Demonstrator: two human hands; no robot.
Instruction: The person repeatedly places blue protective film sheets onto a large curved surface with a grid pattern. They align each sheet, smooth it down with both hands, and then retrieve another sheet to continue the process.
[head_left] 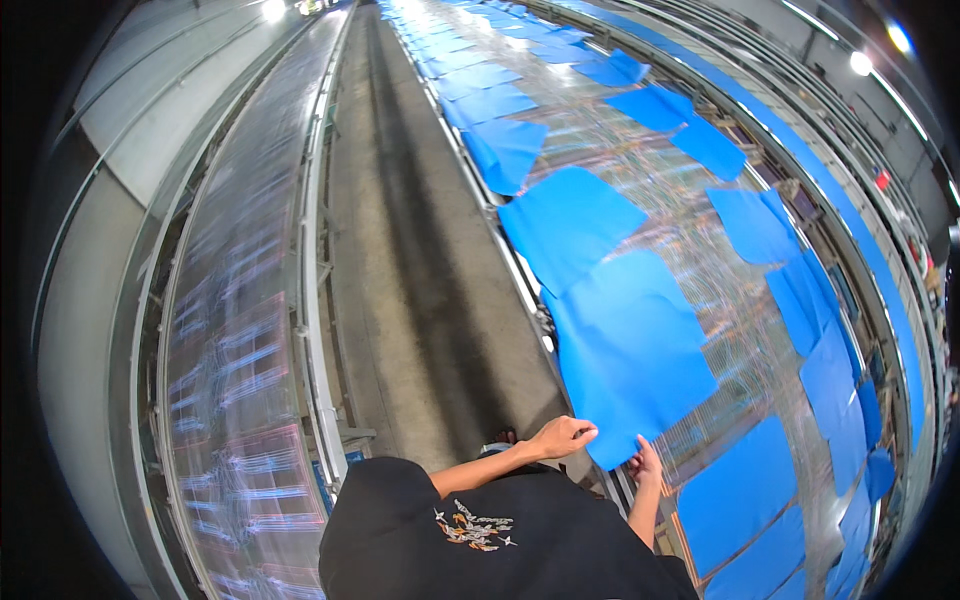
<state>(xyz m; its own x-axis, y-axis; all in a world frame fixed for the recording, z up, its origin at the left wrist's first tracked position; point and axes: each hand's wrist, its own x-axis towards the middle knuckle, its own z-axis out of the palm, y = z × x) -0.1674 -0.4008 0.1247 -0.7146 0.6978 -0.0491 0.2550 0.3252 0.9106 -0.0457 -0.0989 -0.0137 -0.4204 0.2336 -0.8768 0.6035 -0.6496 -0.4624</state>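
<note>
From the head view, works bare-handed at the near end of a loose blue panel (640,345), spread along the left side of a long table (690,245). Holds the left hand (563,437) at the panel's near-left edge, fingers curled, thumb and index tips narrow, seemingly pinching the border; cannot tell whether fully closed on it. Holds the right hand (646,462) at the panel's near-right edge, fingers bent narrow, apparently gripping the sheet; cannot tell how firmly.

Could crease the panel by pulling unevenly, judging by soft ripples in its middle. Beyond the panel, could drag a neighbouring blue sheet (570,220) askew, if overlapped; cannot tell whether overlapping or merely meeting. Left of the panel, could catch the edge on small fittings (545,325) along the table's side, through pulling too low. Could also lose the corner toward the aisle floor (430,300), left of the panel, by letting go early. Right of the panel's near end, could nudge a flat blue piece (737,480) by swinging the right forearm outward.
</note>
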